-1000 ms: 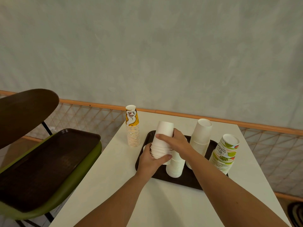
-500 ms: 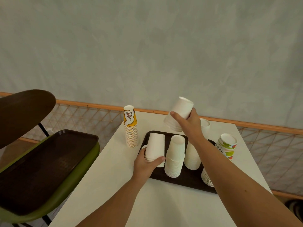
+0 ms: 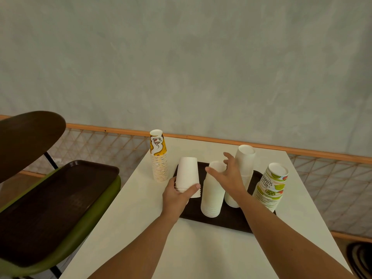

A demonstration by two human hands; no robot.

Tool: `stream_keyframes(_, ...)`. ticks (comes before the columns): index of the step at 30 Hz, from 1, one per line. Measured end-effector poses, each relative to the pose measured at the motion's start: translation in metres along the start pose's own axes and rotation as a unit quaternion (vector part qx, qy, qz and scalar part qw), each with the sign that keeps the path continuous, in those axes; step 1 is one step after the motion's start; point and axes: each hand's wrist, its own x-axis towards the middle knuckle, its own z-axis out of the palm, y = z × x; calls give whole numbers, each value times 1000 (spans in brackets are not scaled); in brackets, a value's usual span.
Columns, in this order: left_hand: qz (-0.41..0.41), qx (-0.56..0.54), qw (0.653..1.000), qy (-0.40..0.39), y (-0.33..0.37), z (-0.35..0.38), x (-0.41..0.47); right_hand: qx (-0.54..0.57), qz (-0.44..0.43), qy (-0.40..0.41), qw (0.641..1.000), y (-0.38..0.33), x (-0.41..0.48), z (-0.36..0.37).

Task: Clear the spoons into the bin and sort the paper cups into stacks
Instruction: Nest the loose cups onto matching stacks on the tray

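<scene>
A dark tray [image 3: 222, 223] lies on the white table [image 3: 201, 254]. On it stand upside-down stacks of plain white paper cups: a short stack [image 3: 188, 174] at the left, a middle stack [image 3: 213, 198] and a tall rear stack [image 3: 244, 160]. My left hand [image 3: 178, 195] grips the base of the short stack. My right hand [image 3: 226, 176] hovers with fingers spread in front of the rear stack, empty. A yellow-printed cup stack [image 3: 159, 156] stands on the table left of the tray. A green fruit-printed stack [image 3: 271, 186] stands at the tray's right end.
A green chair [image 3: 84, 224] holding a second dark tray [image 3: 50, 206] stands left of the table. A dark chair back [image 3: 26, 139] is above it. An orange rail and mesh fence [image 3: 332, 184] run behind the table, under a grey wall.
My right hand lifted several white cups off the short stack, set them onto the tall rear stack and let go. My left hand kept hold of the short stack.
</scene>
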Motion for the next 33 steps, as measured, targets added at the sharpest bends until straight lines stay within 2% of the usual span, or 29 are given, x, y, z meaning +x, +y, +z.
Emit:
stream_keyframes(4, 5, 6, 1000, 7, 8, 2, 0, -1, -91, 61, 994, -25, -3, 1)
stream_keyframes(7, 24, 2, 1000, 7, 15, 5, -1, 2, -119, 25, 993, -44, -6, 5)
stream_keyframes(12, 66, -16, 998, -5, 30, 7, -4, -5, -18, -99, 995, -61, -5, 11)
stream_keyframes(15, 77, -6, 997, -11, 34, 6, -5, 25, 37, -129, 991, -61, -2, 13)
stream_keyframes(21, 89, 13, 995, -39, 36, 3, -4, 62, 52, -99, 992, -58, 6, 13)
stream_keyframes(26, 81, 30, 995, -52, 33, 2, -3, 147, 52, -54, 986, -65, 19, 2)
stream_keyframes(33, 52, 60, 995, -52, 16, 4, -1, 164, 11, 51, 985, -83, 35, -28)
